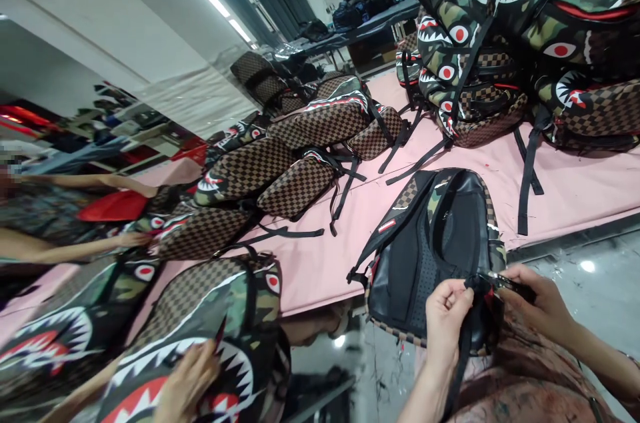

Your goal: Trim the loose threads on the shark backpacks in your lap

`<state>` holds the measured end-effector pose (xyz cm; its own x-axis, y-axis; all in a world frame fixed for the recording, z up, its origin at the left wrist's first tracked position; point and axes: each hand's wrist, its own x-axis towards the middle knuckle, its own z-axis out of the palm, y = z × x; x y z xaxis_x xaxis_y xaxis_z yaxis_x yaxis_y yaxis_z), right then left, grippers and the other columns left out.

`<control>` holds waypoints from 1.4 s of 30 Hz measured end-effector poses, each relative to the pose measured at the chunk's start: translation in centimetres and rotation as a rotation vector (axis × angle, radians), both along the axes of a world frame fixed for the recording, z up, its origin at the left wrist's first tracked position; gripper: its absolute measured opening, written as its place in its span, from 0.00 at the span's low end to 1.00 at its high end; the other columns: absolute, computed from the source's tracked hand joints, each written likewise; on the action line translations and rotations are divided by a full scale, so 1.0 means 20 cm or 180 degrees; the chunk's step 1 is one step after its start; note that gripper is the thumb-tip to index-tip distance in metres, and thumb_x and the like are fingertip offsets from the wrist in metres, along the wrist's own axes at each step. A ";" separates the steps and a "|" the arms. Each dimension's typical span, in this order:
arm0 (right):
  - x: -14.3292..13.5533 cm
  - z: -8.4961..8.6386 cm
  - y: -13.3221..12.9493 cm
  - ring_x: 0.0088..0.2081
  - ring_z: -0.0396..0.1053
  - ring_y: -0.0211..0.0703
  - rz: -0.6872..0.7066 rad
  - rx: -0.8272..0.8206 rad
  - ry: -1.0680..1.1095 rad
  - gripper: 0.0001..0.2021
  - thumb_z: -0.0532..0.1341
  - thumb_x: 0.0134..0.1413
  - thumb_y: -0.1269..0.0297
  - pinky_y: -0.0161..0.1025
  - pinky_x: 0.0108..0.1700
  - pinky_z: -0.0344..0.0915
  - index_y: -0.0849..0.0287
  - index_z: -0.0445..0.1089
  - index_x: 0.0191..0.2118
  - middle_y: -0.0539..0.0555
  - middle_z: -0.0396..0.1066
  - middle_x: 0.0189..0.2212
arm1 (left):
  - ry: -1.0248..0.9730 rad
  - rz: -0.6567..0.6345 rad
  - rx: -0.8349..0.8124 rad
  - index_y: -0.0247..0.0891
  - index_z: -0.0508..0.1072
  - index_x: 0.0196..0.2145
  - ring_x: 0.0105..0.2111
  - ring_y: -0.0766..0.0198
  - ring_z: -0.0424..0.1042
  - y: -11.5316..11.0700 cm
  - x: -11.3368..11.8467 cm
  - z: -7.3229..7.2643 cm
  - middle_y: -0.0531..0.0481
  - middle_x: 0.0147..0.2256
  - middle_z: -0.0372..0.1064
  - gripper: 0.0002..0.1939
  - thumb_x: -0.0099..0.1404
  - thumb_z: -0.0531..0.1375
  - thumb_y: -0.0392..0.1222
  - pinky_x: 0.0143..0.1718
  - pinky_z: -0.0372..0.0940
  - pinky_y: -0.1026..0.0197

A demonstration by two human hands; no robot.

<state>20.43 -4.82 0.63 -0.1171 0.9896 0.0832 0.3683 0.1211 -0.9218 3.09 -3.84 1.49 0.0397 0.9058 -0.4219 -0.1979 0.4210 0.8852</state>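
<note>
A backpack [415, 263] rests against the pink table's edge and my lap, its black padded back and shoulder straps facing up. My left hand [447, 306] is closed, pinching a black webbing strap [463, 356] near the backpack's lower right side. The strap's tail hangs below the fingers. In my right hand [537, 300] is a pair of small thread snips [515, 286] with dark handles. Their shiny blades point left, close to the strap at my left fingertips. Whether the blades touch it I cannot tell.
Checkered backpacks with shark-mouth prints are piled on the pink table [310, 270], with a tall stack [475, 76] at back right. At lower left another person's hand [193, 376] holds a pointed tool over a backpack [200, 303]. A further person's arms [90, 246] reach in at far left.
</note>
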 end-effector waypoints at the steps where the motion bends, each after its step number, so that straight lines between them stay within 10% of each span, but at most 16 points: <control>1: -0.01 0.00 0.00 0.28 0.66 0.38 -0.0008 -0.0090 0.0065 0.10 0.54 0.56 0.58 0.32 0.29 0.62 0.59 0.66 0.35 0.51 0.68 0.27 | 0.0098 -0.0008 0.0011 0.32 0.69 0.26 0.22 0.72 0.53 0.00 0.00 0.00 0.54 0.20 0.57 0.13 0.50 0.63 0.46 0.26 0.50 0.67; 8: -0.07 -0.12 0.03 0.23 0.62 0.37 -0.0219 -0.0755 0.0603 0.16 0.50 0.57 0.53 0.32 0.23 0.60 0.59 0.62 0.44 0.50 0.64 0.24 | 0.1903 -0.0187 0.1607 0.37 0.70 0.24 0.29 0.63 0.61 -0.05 -0.04 0.01 0.47 0.25 0.62 0.07 0.58 0.56 0.39 0.33 0.54 0.62; 15: -0.23 -0.10 0.20 0.29 0.64 0.39 0.0083 -0.0466 0.0346 0.13 0.56 0.50 0.53 0.31 0.30 0.64 0.58 0.62 0.30 0.50 0.62 0.24 | 0.3238 -0.1735 0.2723 0.40 0.68 0.28 0.29 0.62 0.59 -0.09 -0.20 0.00 0.45 0.29 0.63 0.10 0.57 0.50 0.29 0.27 0.49 0.62; 24: -0.50 -0.07 0.29 0.38 0.68 0.42 0.0847 -0.0116 -0.0257 0.12 0.50 0.57 0.54 0.36 0.40 0.65 0.56 0.59 0.41 0.53 0.68 0.34 | 0.2689 -0.1807 0.2670 0.41 0.73 0.31 0.31 0.62 0.64 -0.17 -0.33 -0.07 0.45 0.29 0.68 0.08 0.59 0.53 0.35 0.37 0.53 0.60; 26: -0.55 -0.05 0.32 0.35 0.70 0.41 0.1036 -0.0144 -0.0445 0.12 0.49 0.57 0.53 0.36 0.37 0.66 0.55 0.58 0.41 0.52 0.69 0.33 | 0.2410 -0.1504 0.2383 0.41 0.73 0.34 0.32 0.62 0.65 -0.16 -0.44 -0.07 0.45 0.31 0.69 0.09 0.60 0.53 0.37 0.37 0.54 0.61; 31: -0.70 -0.08 0.39 0.33 0.72 0.44 0.1072 0.0005 -0.0939 0.12 0.51 0.56 0.54 0.38 0.33 0.67 0.55 0.60 0.40 0.52 0.71 0.32 | 0.3510 0.0781 0.0976 0.38 0.72 0.28 0.41 0.56 0.61 -0.02 -0.75 -0.22 0.43 0.37 0.65 0.09 0.60 0.54 0.41 0.44 0.54 0.54; 38: -0.74 -0.19 0.38 0.32 0.73 0.45 0.0996 -0.0011 -0.1078 0.12 0.50 0.56 0.53 0.38 0.33 0.67 0.56 0.59 0.40 0.52 0.72 0.30 | 0.3897 0.0685 0.0850 0.37 0.69 0.25 0.49 0.52 0.55 0.12 -0.72 -0.34 0.44 0.46 0.61 0.02 0.54 0.60 0.36 0.49 0.51 0.47; 42: -0.63 -0.23 0.37 0.32 0.73 0.44 0.0890 -0.0068 -0.1040 0.13 0.50 0.56 0.51 0.36 0.33 0.67 0.55 0.59 0.39 0.52 0.72 0.31 | 0.2453 0.1167 0.1370 0.36 0.67 0.25 0.43 0.57 0.62 0.07 -0.73 -0.30 0.44 0.38 0.65 0.08 0.59 0.55 0.41 0.47 0.55 0.51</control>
<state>7.84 2.54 -4.02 -0.3979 0.9171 -0.0231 0.5970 0.2398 -0.7655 -11.61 -2.37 -4.51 -0.4270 0.8902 0.1588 0.4493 0.0565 0.8916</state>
